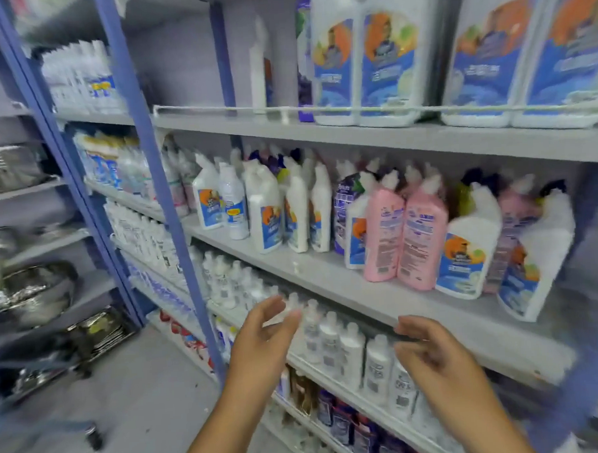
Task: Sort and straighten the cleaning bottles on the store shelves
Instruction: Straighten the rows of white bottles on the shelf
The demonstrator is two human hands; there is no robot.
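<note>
Both hands are hovering empty with fingers loosely spread, gripping nothing: left hand [266, 334] is sitting right in front of the row of small white bottles [330, 344] on the lower shelf, right hand [430, 354] is floating just under the middle shelf [327, 269]. That row is standing upright and running off to the right and down, so the left is nearer its front end. Up and right, two pink bottles [404, 239] are leaning together (the whites around them are tilting too; too blurry for me to be counting).

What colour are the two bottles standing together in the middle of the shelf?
The two bottles are pink with white caps, seen in the head view.
</note>
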